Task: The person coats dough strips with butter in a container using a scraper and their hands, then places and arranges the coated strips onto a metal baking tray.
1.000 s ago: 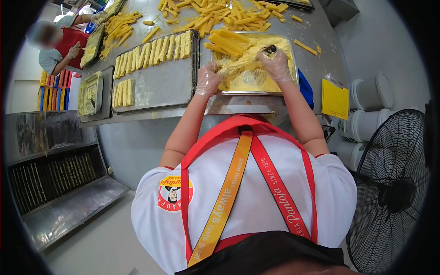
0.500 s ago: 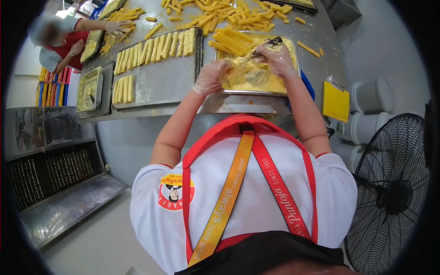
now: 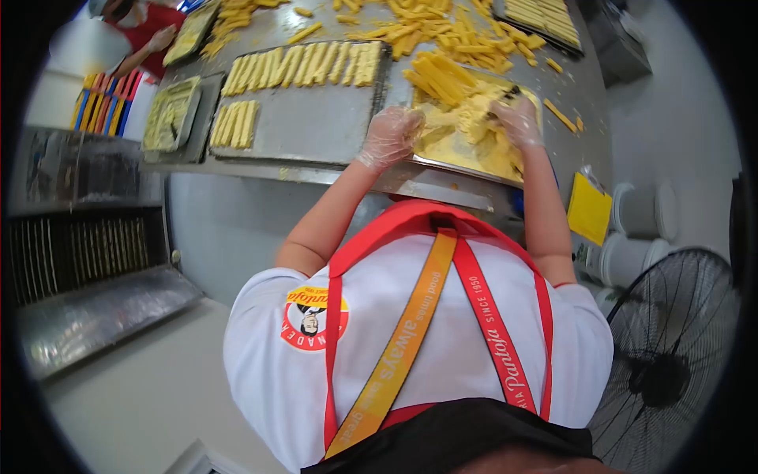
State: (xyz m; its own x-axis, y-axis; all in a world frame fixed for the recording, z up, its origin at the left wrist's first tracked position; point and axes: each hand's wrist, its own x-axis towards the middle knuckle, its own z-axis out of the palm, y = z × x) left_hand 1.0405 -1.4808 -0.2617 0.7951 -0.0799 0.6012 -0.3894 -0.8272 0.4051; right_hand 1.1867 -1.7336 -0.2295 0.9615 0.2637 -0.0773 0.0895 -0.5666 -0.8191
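Observation:
Both my hands wear clear plastic gloves. My left hand [image 3: 392,136] is closed at the left edge of a metal tray [image 3: 466,168], its fingertips by pale yellow cream; what they pinch is hidden. My right hand [image 3: 517,120] is wrapped round a black-handled spatula [image 3: 512,93] over the tray's right side; its blade is hard to make out. Pale yellow cream [image 3: 482,118] coats the tray. A pile of yellow sticks [image 3: 438,77] lies at the tray's back left. Left of it, a baking tray [image 3: 312,118] carries cream-coated sticks [image 3: 304,65] in a long back row and a short front row.
Loose yellow sticks [image 3: 466,35] are heaped at the back of the metal table. A full tray [image 3: 545,20] stands back right, a smaller cream tray [image 3: 172,110] far left. A co-worker [image 3: 142,35] stands at the far left corner. A fan [image 3: 663,379] and white buckets [image 3: 643,209] are at right.
The view has shifted, so the table sits further right and higher. My right hand and the spatula have shifted toward the tray's right edge. The co-worker's outstretched hand is no longer in view.

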